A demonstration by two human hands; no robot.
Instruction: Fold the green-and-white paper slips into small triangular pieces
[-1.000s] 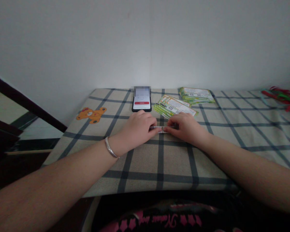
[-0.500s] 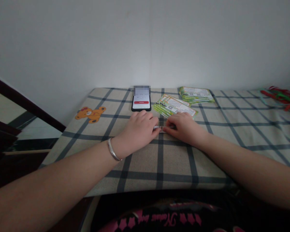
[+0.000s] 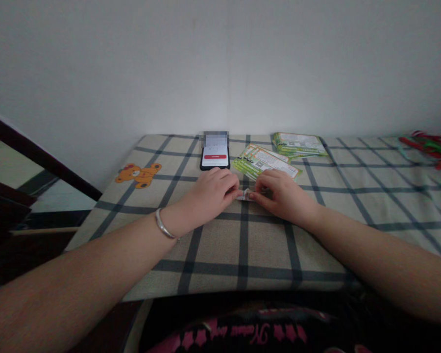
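Note:
A small folded slip of paper (image 3: 244, 195) lies on the checked tablecloth (image 3: 220, 245), pinched from both sides. My left hand (image 3: 210, 193), with a silver bangle (image 3: 163, 224) at the wrist, has its fingers closed on the slip's left end. My right hand (image 3: 284, 195) pinches its right end with curled fingers. Most of the slip is hidden between the fingers. Both hands rest on the cloth at the middle of the table.
A black phone (image 3: 215, 151) with a lit screen lies just beyond my left hand. Green and white leaflets (image 3: 264, 163) fan out behind my right hand, with a stack (image 3: 297, 144) farther back. Red and green strips (image 3: 431, 147) lie far right. A bear print (image 3: 138, 173) marks the cloth's left.
The slip has lifted slightly and looks more folded between the fingertips. Both hands stay in nearly the same place.

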